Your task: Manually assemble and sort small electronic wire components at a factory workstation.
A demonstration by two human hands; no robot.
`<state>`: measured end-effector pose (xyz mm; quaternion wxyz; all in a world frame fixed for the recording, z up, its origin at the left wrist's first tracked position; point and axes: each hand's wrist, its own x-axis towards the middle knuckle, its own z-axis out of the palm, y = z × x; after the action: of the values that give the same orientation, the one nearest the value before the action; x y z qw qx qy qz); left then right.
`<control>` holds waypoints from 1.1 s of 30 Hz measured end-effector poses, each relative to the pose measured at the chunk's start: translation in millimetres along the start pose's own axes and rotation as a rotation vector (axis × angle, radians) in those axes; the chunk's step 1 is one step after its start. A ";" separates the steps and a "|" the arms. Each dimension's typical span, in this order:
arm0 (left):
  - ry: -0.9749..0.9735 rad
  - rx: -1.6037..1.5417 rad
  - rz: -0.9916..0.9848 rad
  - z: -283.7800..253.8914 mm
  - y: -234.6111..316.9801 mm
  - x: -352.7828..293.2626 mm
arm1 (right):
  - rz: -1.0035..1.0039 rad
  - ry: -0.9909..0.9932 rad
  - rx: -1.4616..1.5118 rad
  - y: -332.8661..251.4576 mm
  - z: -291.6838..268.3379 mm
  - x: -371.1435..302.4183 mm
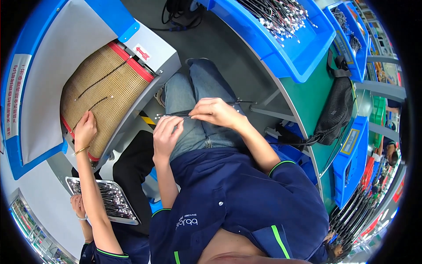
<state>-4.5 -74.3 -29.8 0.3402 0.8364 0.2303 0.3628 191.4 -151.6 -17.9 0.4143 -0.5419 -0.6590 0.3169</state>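
Observation:
A small bundle of thin black cables (184,113) with little pale connector ends stretches across above my lap. My left hand (165,135) is closed, its thumb and fingertips pinching the bundle near the connector ends. Just to its right, my right hand (216,113) is also closed around the cables, thumb and fingers pressed together. The cables' far ends stick out to the right past my right wrist. Which strand each fingertip grips is too small to make out.
On the left, a co-worker's hand (85,130) touches a cable on a brown mesh conveyor belt (94,81). A tray of cables (118,200) rests by that person. At right, blue bins (296,66) and a black mesh bag (336,110) lie on a green-topped bench (303,99).

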 end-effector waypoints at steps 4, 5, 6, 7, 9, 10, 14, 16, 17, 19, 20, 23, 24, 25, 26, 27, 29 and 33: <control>-0.015 0.026 0.022 -1.6 2.8 1.3 | -0.050 -0.009 -0.051 1.4 0.8 -1.5; -0.031 0.036 0.026 -2.2 3.4 1.8 | -0.052 -0.005 -0.052 0.8 0.4 -2.0; -0.030 0.035 0.027 -2.3 3.6 1.9 | -0.053 -0.002 -0.053 0.4 0.0 -2.4; -0.044 0.035 0.015 -2.4 3.9 2.0 | -0.054 -0.003 -0.054 0.1 -0.2 -2.5; -0.069 0.033 -0.008 -2.0 3.0 1.9 | -0.068 -0.013 -0.076 0.6 -0.4 -2.9; -0.078 0.032 -0.018 -1.8 2.5 1.6 | -0.066 -0.013 -0.079 0.5 -2.2 -3.3; -0.096 0.116 -0.136 -16.1 -3.4 -6.7 | -0.029 0.010 -0.216 4.4 -24.3 -11.3; -0.054 0.167 -0.150 -25.8 -12.0 -6.4 | 0.058 0.038 -0.271 5.2 -46.4 -16.9; -0.036 0.189 -0.196 -36.9 -12.3 -11.8 | 0.109 0.034 -0.285 4.3 -52.7 -16.8; -0.008 0.193 -0.247 -46.5 -18.6 -19.1 | 0.225 0.048 -0.314 3.8 -66.4 -22.4; 0.014 0.191 -0.260 -49.3 -21.5 -22.9 | 0.226 0.048 -0.317 3.2 -71.1 -24.0; 0.026 0.233 -0.279 -58.3 -27.3 -31.8 | 0.291 0.100 -0.315 4.0 -79.4 -29.8; 0.026 0.247 -0.280 -60.4 -29.4 -34.0 | 0.292 0.102 -0.316 4.8 -80.3 -31.1; 0.037 0.249 -0.289 -62.2 -30.7 -36.0 | 0.295 0.119 -0.282 5.4 -80.9 -32.0; 0.049 0.250 -0.299 -62.7 -30.5 -37.0 | 0.297 0.134 -0.249 5.7 -81.7 -32.8; 0.053 0.253 -0.308 -63.5 -28.7 -36.6 | 0.297 0.135 -0.250 5.6 -81.5 -33.1; 0.055 0.250 -0.316 -64.5 -29.3 -38.6 | 0.286 0.173 -0.176 4.2 -79.1 -32.4; 0.052 0.260 -0.344 -70.0 -28.9 -42.1 | 0.284 0.225 -0.120 -1.8 -77.2 -31.5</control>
<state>-88.5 -53.6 -34.7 0.2804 0.8121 0.4230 0.2880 261.5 -185.2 12.4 0.4034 -0.6851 -0.5431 0.2700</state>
